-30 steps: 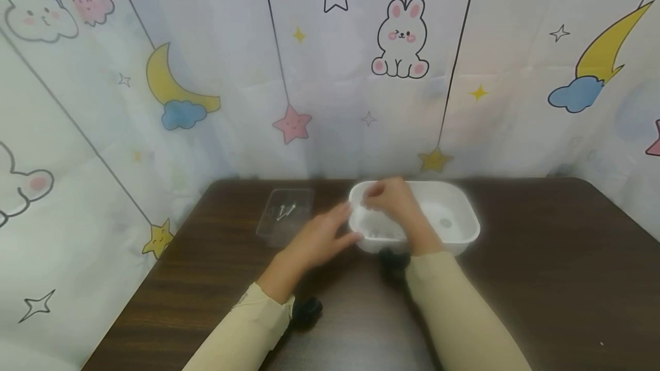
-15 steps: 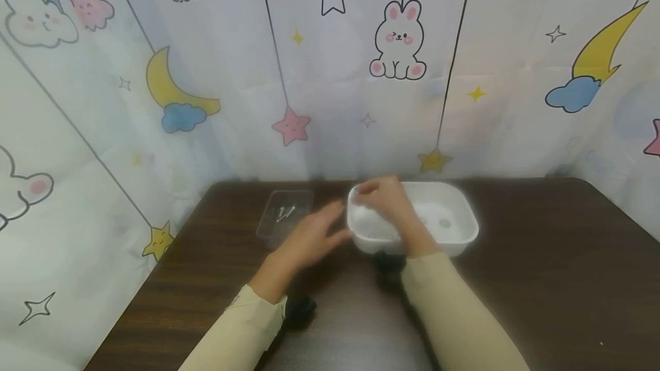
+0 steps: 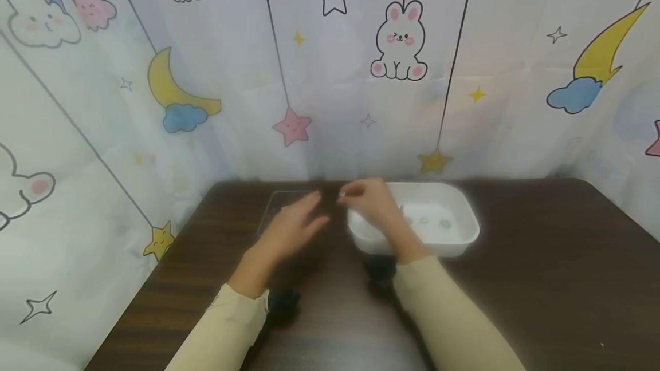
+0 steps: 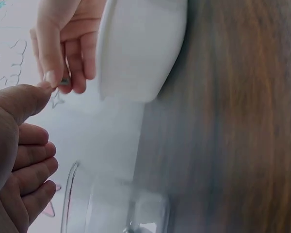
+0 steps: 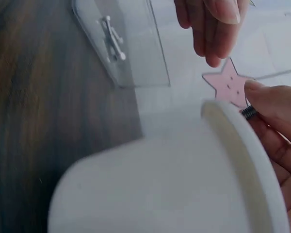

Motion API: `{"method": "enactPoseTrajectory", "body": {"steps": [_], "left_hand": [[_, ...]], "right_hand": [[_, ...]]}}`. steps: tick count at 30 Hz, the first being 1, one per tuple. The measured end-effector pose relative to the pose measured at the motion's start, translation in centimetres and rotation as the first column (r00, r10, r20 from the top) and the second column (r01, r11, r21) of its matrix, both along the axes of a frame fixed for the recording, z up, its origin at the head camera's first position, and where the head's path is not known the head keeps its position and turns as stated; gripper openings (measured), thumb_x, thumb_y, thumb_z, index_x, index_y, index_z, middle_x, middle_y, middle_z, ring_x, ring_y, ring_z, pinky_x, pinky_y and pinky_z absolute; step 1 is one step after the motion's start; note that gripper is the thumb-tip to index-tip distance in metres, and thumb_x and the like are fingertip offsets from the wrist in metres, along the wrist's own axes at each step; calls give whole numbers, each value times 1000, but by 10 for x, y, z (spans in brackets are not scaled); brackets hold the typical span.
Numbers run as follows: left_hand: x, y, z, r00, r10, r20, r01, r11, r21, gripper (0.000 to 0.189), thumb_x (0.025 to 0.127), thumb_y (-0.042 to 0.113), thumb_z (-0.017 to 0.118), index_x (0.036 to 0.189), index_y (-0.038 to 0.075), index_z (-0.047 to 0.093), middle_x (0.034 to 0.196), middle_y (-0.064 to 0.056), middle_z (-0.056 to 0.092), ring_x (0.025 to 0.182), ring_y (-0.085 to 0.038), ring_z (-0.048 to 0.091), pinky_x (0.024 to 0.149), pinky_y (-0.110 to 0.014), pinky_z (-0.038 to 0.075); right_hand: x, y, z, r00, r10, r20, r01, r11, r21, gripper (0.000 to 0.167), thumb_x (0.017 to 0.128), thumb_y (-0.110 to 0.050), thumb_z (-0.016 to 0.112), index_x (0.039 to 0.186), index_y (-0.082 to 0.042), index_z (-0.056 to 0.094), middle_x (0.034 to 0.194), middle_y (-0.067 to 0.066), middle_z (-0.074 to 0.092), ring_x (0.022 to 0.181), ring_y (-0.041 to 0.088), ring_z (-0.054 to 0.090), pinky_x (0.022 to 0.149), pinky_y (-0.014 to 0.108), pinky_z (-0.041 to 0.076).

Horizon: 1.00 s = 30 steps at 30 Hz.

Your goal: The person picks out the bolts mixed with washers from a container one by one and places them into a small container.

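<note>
Pale cartoon-printed fabric (image 3: pixel 237 62) backed a dark wood-grain table (image 3: pixel 541 268). In the head view, the right hand (image 3: pixel 370 199) pinched a small grey threaded metal piece (image 3: pixel 342 194) just left of a white rounded plastic tub (image 3: pixel 448 249); the left hand (image 3: pixel 290 223), farther left of the tub, looked loose and empty. The piece probably was light, stiff and slippery, best pinched mid-length. From the left wrist, its dull end showed near the tub. From the right wrist, its dark ribbed tip poked clear (the rest was hidden).

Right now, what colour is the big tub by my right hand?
The tub is plain white, seen best in the head view.
</note>
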<state>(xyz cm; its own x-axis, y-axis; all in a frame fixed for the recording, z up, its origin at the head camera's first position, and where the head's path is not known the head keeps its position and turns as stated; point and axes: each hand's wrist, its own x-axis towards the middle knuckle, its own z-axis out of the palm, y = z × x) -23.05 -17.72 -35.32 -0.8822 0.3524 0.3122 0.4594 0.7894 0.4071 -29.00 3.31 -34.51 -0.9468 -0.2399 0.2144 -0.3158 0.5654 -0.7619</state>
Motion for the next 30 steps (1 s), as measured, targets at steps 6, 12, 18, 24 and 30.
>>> {"method": "enactPoseTrajectory", "body": {"steps": [6, 12, 18, 24, 30], "left_hand": [[0, -17, 3, 998, 23, -52, -23, 1000, 3, 54, 97, 26, 63, 142, 0, 50, 146, -18, 50, 135, -32, 49, 114, -46, 37], [2, -36, 0, 998, 46, -44, -47, 999, -21, 54, 97, 29, 63, 142, 1, 51, 147, -17, 49, 134, -33, 49, 113, -49, 39], [5, -58, -6, 996, 78, -48, -79, 997, -19, 51, 95, 29, 66, 138, 4, 55, 144, -19, 52, 129, -36, 54, 107, -52, 44], [11, -79, -11, 991, 131, 27, -130, 991, -33, 61, 95, 36, 65, 144, 3, 49, 150, -18, 45, 137, -36, 45, 112, -53, 38], [13, -93, -14, 986, 148, 74, -145, 988, -50, 72, 94, 45, 64, 147, 2, 44, 154, -18, 39, 140, -38, 40, 114, -55, 35]], "right_hand": [[3, -15, -6, 996, 57, -69, -58, 998, -5, 27, 81, -26, 80, 104, -14, 76, 104, 4, 75, 92, 20, 70, 84, 36, 59], [6, -29, -13, 985, 102, -142, -97, 994, 40, 24, 81, -25, 80, 102, -14, 76, 100, 2, 76, 92, 18, 70, 86, 35, 58], [12, -40, -14, 972, 141, -190, -129, 989, 72, 22, 81, -23, 81, 100, -13, 77, 101, 3, 76, 95, 19, 70, 88, 35, 57], [16, -51, -14, 958, 192, -211, -176, 980, 94, 21, 82, -21, 79, 100, -11, 77, 102, 4, 75, 97, 21, 69, 90, 36, 56], [19, -65, -16, 953, 238, -188, -217, 968, 127, 22, 84, -23, 77, 103, -13, 76, 102, 2, 74, 96, 18, 68, 89, 34, 56]]}}
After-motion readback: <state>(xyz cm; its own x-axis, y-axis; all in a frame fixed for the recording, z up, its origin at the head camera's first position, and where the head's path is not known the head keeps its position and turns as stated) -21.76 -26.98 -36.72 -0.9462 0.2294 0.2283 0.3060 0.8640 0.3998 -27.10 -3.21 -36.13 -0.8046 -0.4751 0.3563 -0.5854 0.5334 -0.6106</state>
